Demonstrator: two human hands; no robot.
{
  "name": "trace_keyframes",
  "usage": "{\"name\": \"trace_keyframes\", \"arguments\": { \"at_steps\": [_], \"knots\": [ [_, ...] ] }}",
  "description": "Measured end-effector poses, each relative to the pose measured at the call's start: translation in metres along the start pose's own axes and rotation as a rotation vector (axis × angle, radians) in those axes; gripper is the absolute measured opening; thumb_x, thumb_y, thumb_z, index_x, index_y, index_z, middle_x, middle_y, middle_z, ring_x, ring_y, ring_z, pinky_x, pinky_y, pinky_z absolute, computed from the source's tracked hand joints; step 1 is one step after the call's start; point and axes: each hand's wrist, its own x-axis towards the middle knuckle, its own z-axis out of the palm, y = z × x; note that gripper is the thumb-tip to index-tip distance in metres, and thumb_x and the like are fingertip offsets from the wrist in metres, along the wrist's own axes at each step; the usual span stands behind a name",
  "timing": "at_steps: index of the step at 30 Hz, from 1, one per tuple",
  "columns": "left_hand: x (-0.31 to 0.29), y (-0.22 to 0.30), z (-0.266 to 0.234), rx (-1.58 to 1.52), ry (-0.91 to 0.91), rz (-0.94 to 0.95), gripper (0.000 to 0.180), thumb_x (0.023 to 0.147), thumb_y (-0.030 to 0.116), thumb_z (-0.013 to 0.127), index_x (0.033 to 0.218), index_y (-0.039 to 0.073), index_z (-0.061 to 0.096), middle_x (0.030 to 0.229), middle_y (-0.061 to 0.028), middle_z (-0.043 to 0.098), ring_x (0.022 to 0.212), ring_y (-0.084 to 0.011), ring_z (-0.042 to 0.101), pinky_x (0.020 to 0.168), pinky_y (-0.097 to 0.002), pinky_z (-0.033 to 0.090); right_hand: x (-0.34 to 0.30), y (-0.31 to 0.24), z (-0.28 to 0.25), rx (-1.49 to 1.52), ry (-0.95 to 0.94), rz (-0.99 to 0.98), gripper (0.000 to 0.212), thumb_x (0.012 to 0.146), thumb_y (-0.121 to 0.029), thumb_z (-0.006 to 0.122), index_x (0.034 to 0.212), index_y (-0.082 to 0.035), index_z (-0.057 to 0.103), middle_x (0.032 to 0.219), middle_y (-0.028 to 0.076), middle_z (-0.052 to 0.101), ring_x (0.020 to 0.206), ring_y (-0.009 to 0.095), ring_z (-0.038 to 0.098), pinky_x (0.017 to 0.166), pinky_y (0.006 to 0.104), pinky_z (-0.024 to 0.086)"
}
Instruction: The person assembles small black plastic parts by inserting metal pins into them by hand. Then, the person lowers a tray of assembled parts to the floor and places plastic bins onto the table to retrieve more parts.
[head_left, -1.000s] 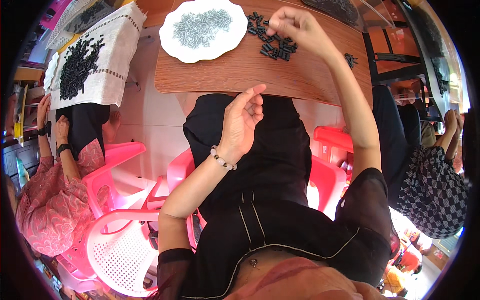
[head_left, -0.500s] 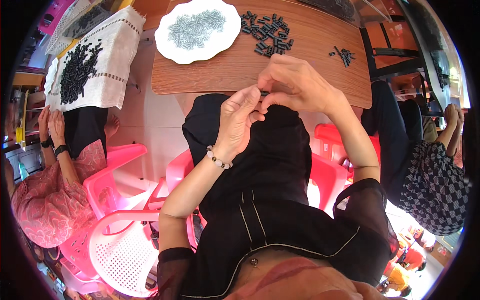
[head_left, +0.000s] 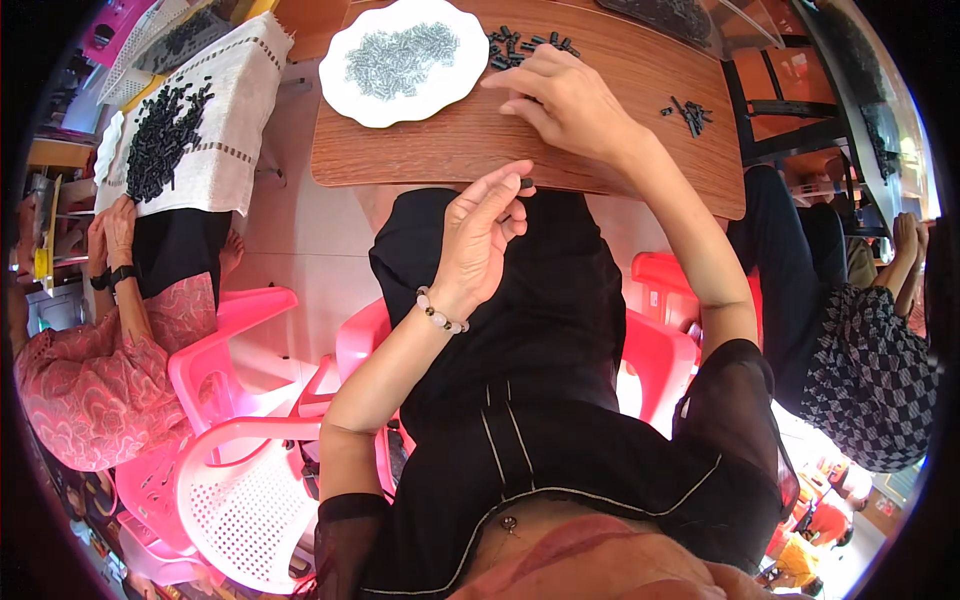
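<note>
The wood-grain table spreads ahead of me at 12 o'clock, its near edge meeting my black-clad lap. Between 11 and 12 o'clock sits the scalloped white plate, small clear pieces heaped across its middle. My right grip, at 12 o'clock, hangs loosely curled; I cannot tell whether it has anything. My left grip, nearer me, pinches a black cylinder between thumb and finger at the table's near edge. Just beyond my right grip lies the heap of black cylinders; a smaller dark cluster lies at 1 o'clock.

A slack pinch could drop the cylinder into my lap, black lost on black; a careless right wrist could scatter the heap. The cylinder looks short, slim and dark, its free end poking out toward 3 o'clock
</note>
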Motion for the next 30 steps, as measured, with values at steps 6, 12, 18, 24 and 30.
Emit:
{"name": "trace_keyframes", "arguments": {
  "at_steps": [6,12,18,24,30],
  "knots": [
    [0.000,0.001,-0.002,0.000,-0.012,-0.005,0.028,0.093,0.019,0.062,0.115,0.001,0.064,0.090,-0.0033,0.065,0.066,-0.0027,0.054,0.060,-0.0174,0.046,0.015,-0.004,0.027,-0.074,0.090,-0.082,0.024,0.079,-0.015,0.070,0.103,-0.010,0.069,0.080,0.006,0.060,0.083,0.027,0.055,0.075,0.0379,0.047],
    [0.001,0.000,-0.003,-0.001,0.004,-0.018,0.028,0.093,0.019,0.062,0.114,0.000,0.064,0.090,-0.0036,0.065,0.065,-0.0025,0.054,0.060,-0.0170,0.045,0.021,-0.010,0.048,-0.062,0.084,-0.106,0.026,0.079,-0.011,0.069,0.104,-0.009,0.069,0.082,0.006,0.061,0.085,0.027,0.055,0.071,0.0360,0.049],
    [0.004,0.000,-0.005,-0.001,0.015,-0.016,0.027,0.093,0.019,0.062,0.113,0.000,0.065,0.089,-0.0034,0.065,0.065,-0.0025,0.053,0.061,-0.0169,0.045,0.022,-0.010,0.046,-0.009,0.084,-0.073,0.023,0.080,-0.010,0.068,0.103,-0.009,0.069,0.085,0.007,0.064,0.086,0.027,0.056,0.074,0.0372,0.050],
    [0.005,-0.001,-0.002,-0.004,0.009,-0.024,0.026,0.093,0.018,0.063,0.112,0.000,0.065,0.088,-0.0031,0.065,0.066,-0.0026,0.054,0.061,-0.0175,0.045,0.020,0.027,0.011,0.033,0.141,0.157,0.013,0.082,-0.009,0.067,0.094,-0.008,0.068,0.091,0.008,0.068,0.092,0.028,0.059,0.079,0.0376,0.049],
    [0.003,-0.001,-0.007,-0.048,0.039,-0.076,0.027,0.093,0.018,0.062,0.113,0.000,0.064,0.089,-0.0029,0.064,0.069,-0.0040,0.054,0.062,-0.0182,0.046,0.036,0.045,0.003,0.076,-0.037,0.358,0.021,0.081,-0.022,0.068,0.094,-0.005,0.065,0.101,0.014,0.062,0.109,0.035,0.047,0.096,0.0474,0.036]
  ]
}}
